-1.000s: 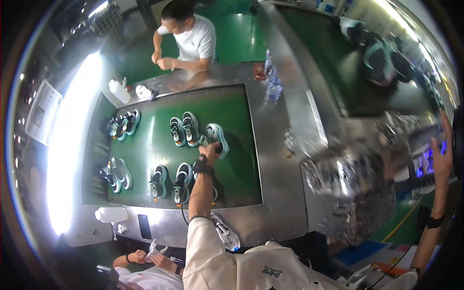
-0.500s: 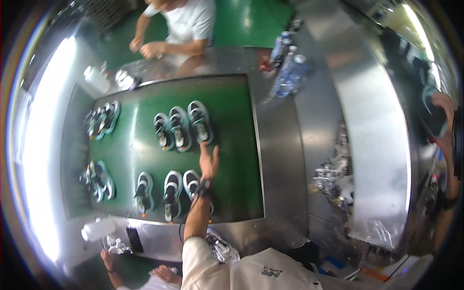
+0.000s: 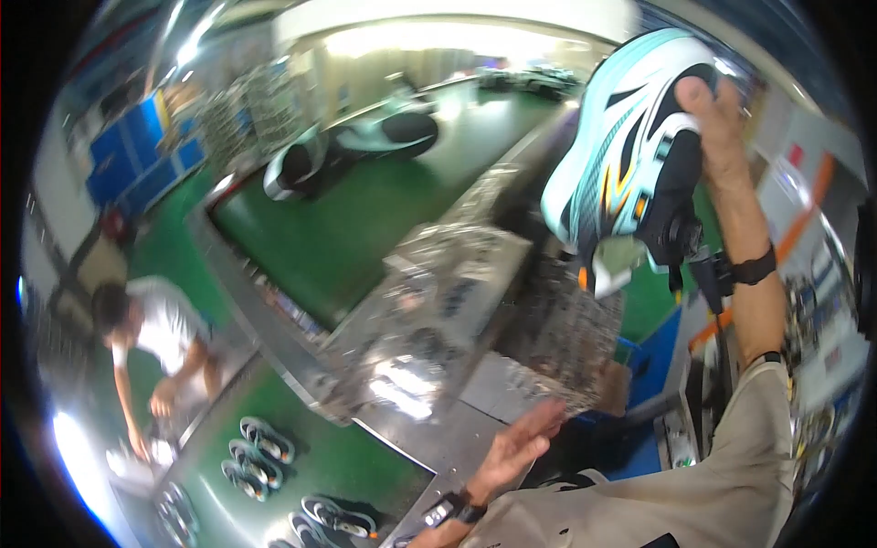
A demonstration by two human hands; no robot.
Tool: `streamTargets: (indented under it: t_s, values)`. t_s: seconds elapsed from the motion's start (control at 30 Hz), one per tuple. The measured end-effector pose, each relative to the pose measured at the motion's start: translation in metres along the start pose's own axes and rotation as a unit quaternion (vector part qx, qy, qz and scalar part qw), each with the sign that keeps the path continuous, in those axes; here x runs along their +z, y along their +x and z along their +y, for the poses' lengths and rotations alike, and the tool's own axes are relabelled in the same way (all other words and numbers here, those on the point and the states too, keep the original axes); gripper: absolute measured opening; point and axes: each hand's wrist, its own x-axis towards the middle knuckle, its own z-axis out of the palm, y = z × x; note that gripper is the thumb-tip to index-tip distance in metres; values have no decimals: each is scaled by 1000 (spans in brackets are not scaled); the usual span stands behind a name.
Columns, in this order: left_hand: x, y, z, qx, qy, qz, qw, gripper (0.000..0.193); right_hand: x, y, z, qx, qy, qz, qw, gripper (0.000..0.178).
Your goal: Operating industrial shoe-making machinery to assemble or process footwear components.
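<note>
My right hand (image 3: 722, 132) is raised at the upper right and closed on a sneaker (image 3: 630, 146). The sneaker is teal, white and black with orange accents, and it is held tilted, close to the head camera. Part of the grip is hidden behind it. Lower down, my left hand (image 3: 519, 447) is stretched out with nothing in it, near a metal ledge. Several more sneakers (image 3: 265, 440) stand on a green conveyor belt (image 3: 384, 457) at the lower left.
A second green belt (image 3: 329, 256) carries blurred shoes (image 3: 365, 146) at its far side. A metal table (image 3: 411, 374) with crumpled, shiny sheeting lies between. A co-worker (image 3: 169, 338) in white works at the left. A blue bin (image 3: 639, 365) stands below the raised sneaker.
The view has swung to the right, away from the belt of sneakers. My left hand has left the shoes there. My right hand, previously at the right edge, now holds the sneaker up.
</note>
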Motion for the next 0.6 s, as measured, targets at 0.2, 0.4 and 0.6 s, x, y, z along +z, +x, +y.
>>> streamTargets:
  t_s: [0.2, 0.4, 0.6]
  values:
    - [101, 174, 8, 44, -69, -95, 992, 101, -123, -136, 3, 230, 137, 3, 964, 38]
    - [176, 199, -116, -131, -146, -125, 973, 61, -221, -312, -11, 396, 64, 228, 887, 49]
    - [261, 200, -237, -208, -61, -158, 963, 46, -264, -483, -60, 349, -27, 362, 864, 69]
